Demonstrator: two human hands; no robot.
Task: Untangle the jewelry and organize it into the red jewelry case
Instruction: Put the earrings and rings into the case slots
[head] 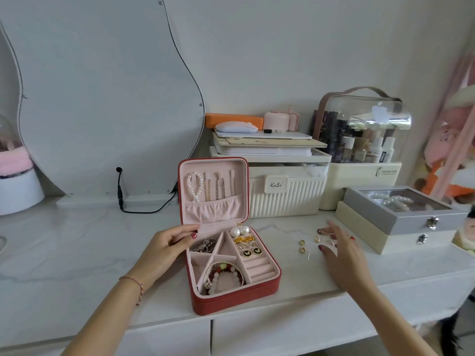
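Note:
The red jewelry case [235,300] lies open on the white counter, its pink lid upright with a pearl strand [194,186] and thin chains hanging inside. The tray holds pearl studs [239,231], gold earrings [244,239], black butterfly studs [251,251], a silvery chain pile [204,245] and bracelets [225,277]. My left hand [171,246] holds the case's left rim near the hinge, thumb and fingers pinching the pink flap. My right hand [340,249] hovers, fingers spread, over small loose gold earrings [302,245] on the counter to the right of the case.
A cream ribbed organizer [285,194] stands behind the case, with a clear cosmetics box [359,129] beside it. A grey jewelry box [403,214] stacked on a cream box sits at far right. A wavy mirror [102,98] and a black cable [120,191] stand at back left.

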